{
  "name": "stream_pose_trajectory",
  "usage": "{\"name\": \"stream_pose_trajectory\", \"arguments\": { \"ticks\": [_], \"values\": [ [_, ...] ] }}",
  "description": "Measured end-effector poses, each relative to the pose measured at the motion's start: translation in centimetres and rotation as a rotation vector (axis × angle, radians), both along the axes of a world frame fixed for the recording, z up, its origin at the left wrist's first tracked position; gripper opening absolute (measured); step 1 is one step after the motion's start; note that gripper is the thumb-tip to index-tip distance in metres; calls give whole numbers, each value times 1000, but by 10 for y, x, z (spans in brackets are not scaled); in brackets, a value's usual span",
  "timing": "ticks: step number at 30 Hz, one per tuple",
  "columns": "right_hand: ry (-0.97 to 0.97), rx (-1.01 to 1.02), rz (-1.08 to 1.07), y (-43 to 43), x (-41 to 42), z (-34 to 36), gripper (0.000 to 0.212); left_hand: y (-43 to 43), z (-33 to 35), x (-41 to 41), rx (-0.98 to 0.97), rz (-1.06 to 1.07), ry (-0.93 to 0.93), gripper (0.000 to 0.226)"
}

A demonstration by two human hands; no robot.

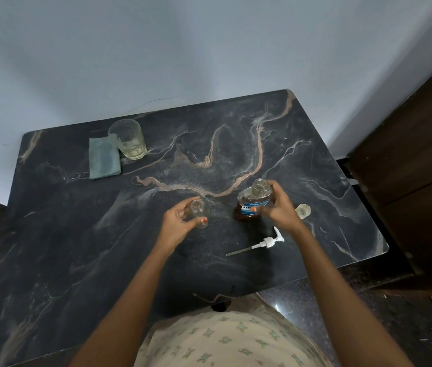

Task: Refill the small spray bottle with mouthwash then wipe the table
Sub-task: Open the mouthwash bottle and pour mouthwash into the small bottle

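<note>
I see the small spray bottle (199, 211), clear and with its top off, standing near the middle of the dark marble table (77, 234). The left hand (179, 221) holds it, thumb and fingers curled round its sides. Just to its right stands the mouthwash bottle (251, 205), open at the neck, with brown liquid inside and a blue label. The right hand (279, 209) grips it, thumb pressed on the label and fingers wrapped round the far side. A clear cap (303, 210) sits on the table just right of that hand. The white spray pump (264, 243), with its long thin tube, lies flat on the table near the right wrist. Well apart from all this, at the back left, a drinking glass (128, 140) with a little pale liquid stands just beside a folded blue-green cloth (103, 161). A pale wall (209, 49) rises behind the table.
</note>
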State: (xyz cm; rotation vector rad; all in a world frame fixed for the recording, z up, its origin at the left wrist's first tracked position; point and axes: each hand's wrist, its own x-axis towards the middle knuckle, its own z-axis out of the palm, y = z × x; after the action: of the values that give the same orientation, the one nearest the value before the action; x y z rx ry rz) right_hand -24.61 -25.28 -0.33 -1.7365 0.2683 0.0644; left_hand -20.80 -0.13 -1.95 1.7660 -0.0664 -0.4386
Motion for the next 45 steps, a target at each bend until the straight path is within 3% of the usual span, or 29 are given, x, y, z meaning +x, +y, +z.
{"name": "stream_pose_trajectory", "arguments": {
  "ticks": [9,16,21,25,39,45],
  "values": [
    [-18,27,-48,5,-2,-2,57,-5,9,-1,-71,45,28,56],
    [-165,-82,-124,17,-3,6,58,-15,28,-1,-137,51,-13,55],
    [-310,-256,-140,16,4,29,61,-24,48,-1,-168,-9,-100,50],
    [-414,-428,-90,12,9,49,51,-31,62,0,-192,-32,-143,49],
    [-623,-993,-99,11,28,99,44,-41,86,6,-234,-15,-215,52],
    [-731,-1084,-69,14,37,111,41,-40,91,9,-239,5,-258,52]
  ]
}}
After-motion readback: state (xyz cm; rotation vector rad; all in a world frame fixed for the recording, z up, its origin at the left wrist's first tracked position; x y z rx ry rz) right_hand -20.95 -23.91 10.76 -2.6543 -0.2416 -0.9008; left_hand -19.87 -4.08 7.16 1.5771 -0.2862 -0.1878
